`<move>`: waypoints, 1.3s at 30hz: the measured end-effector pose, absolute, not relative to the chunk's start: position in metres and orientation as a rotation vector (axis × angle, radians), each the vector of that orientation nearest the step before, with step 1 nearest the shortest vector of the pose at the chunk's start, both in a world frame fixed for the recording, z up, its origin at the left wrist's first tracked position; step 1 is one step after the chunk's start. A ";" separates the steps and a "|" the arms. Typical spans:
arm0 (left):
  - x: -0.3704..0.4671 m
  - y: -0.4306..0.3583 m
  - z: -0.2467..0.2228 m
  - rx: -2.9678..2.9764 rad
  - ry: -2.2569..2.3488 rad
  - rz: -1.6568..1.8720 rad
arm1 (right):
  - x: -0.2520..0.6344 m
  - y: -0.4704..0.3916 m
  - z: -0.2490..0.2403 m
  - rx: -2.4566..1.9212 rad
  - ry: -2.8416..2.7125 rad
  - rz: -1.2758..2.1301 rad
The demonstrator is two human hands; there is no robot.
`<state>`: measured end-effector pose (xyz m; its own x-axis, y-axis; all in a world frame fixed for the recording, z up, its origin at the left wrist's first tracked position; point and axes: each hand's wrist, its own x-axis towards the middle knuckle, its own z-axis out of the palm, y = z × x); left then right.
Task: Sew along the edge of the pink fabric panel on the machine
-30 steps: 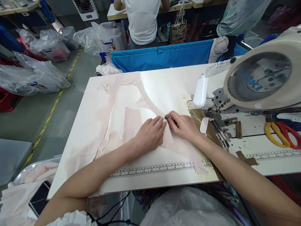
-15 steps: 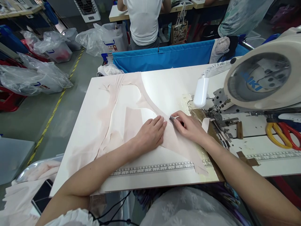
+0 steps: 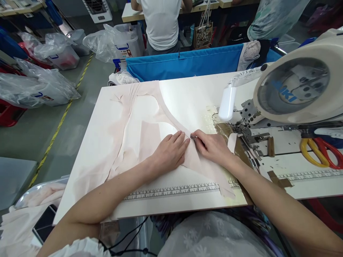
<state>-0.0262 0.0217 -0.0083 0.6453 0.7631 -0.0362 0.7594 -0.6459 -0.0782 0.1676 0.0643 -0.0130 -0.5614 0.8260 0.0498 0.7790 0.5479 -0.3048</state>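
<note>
Pale pink sheer fabric [image 3: 164, 116] lies spread over the white sewing table, with a curved edge band and an open cut-out shape. My left hand [image 3: 173, 149] rests flat on it, fingers stretched out together and pressing the cloth down. Just to its right, my right hand [image 3: 210, 145] is closed in a pinch around a small dark metal tool [image 3: 192, 137]. The tool's tip touches the fabric near my left fingertips; most of it is hidden in the fingers, so its exact kind cannot be made out.
A sewing machine [image 3: 297, 85] stands at the right, with yellow-and-red-handled scissors [image 3: 314, 152] beside it. A ruler strip [image 3: 171, 192] runs along the table's front edge. Behind is a blue cloth trough [image 3: 184, 63]; a co-worker [image 3: 160, 25] sits beyond. Bagged bins [image 3: 124, 44] stand on the floor.
My right hand has shifted slightly left and down, bringing the tool lower and flatter against the fabric. My left hand stays on the cloth. The whole view has drifted slightly.
</note>
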 end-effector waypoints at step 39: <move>-0.019 0.019 -0.014 -2.811 -1.241 -0.025 | 0.191 0.057 0.002 -1.370 -2.767 0.352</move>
<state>-0.0194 0.0192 -0.0137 0.6738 0.7377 0.0427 0.7388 -0.6716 -0.0562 0.1909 0.0575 0.0023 -0.6107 0.7888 -0.0698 0.7811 0.5855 -0.2168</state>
